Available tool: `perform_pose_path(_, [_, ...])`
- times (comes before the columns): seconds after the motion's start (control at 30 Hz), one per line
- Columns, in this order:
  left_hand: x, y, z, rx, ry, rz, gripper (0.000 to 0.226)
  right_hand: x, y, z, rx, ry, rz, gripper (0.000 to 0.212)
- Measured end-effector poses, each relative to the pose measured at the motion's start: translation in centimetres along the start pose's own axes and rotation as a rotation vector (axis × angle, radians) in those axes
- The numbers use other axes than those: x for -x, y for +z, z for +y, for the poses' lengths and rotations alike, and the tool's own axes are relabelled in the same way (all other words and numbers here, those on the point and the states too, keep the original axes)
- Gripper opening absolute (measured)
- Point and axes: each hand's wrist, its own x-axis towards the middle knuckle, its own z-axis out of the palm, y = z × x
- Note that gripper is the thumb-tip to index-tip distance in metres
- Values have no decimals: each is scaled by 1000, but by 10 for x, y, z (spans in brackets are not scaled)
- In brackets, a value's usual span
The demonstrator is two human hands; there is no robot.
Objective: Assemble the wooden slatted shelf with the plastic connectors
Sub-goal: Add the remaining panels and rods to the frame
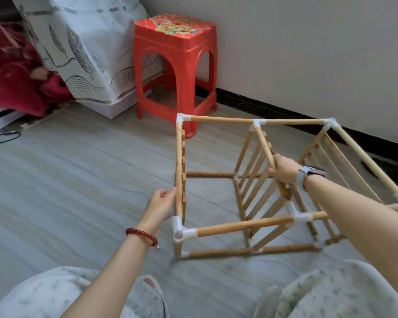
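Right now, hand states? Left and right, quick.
Left hand: open, straight fingers against the frame's left end rod, not wrapped.
Right hand: closed, gripping the middle rod.

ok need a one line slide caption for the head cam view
Seated person steadies a wooden shelf frame lying on the floor, left hand touching the end rail, right hand gripping the middle rail.

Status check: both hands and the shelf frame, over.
Left hand flat against the end slat panel. Right hand has its grip round the middle top rod. Shelf frame on its side on the floor; red stool behind, apart.
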Motion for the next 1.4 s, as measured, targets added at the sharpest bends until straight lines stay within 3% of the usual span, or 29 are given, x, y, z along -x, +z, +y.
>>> perform_pose_path(0.1, [0, 15, 4, 167, -99, -182, 21, 19, 12, -7, 322, 86, 176, 26])
perform_pose_path(0.17, [-5, 20, 9, 156, -99, -186, 19, 42, 30, -24, 447, -66, 342, 29])
perform_pose_path(0.2, [-10, 21, 9, 93, -81, -169, 22, 56, 42, -34, 390, -198, 383, 27])
perform_pose_path(0.27, [-17, 25, 11, -58, -26, -126, 29, 93, 70, -57, 184, -381, 295, 24])
perform_pose_path(0.37, [-23, 29, 7, -238, 92, -24, 32, 131, 101, -77, 187, -395, 80, 46])
perform_pose_path(0.47, [-23, 36, 2, -155, 129, -4, 34, 135, 107, -69, 294, -453, 128, 59])
perform_pose_path(0.57, [-19, 45, 1, -111, 122, -7, 37, 133, 108, -53, 346, -625, 154, 73])
perform_pose_path(0.7, [-4, 59, -2, -68, 127, -20, 27, 124, 99, -25, 384, -748, 142, 76])
perform_pose_path(0.87, [21, 84, -10, 50, 112, 11, 28, 114, 74, 5, 434, -687, 87, 56])
perform_pose_path(1.03, [43, 111, -23, 173, 48, -1, 22, 105, 54, 46, 416, -634, 170, 67])
perform_pose_path(1.17, [66, 140, -40, 75, 56, -58, 19, 102, 36, 91, 428, -511, 278, 44])
perform_pose_path(1.3, [82, 163, -28, -280, 24, -265, 28, 117, 41, 118, 147, -198, 549, 28])
perform_pose_path(1.4, [76, 158, -12, -905, 151, -519, 47, 139, 55, 113, -324, 47, 555, 27])
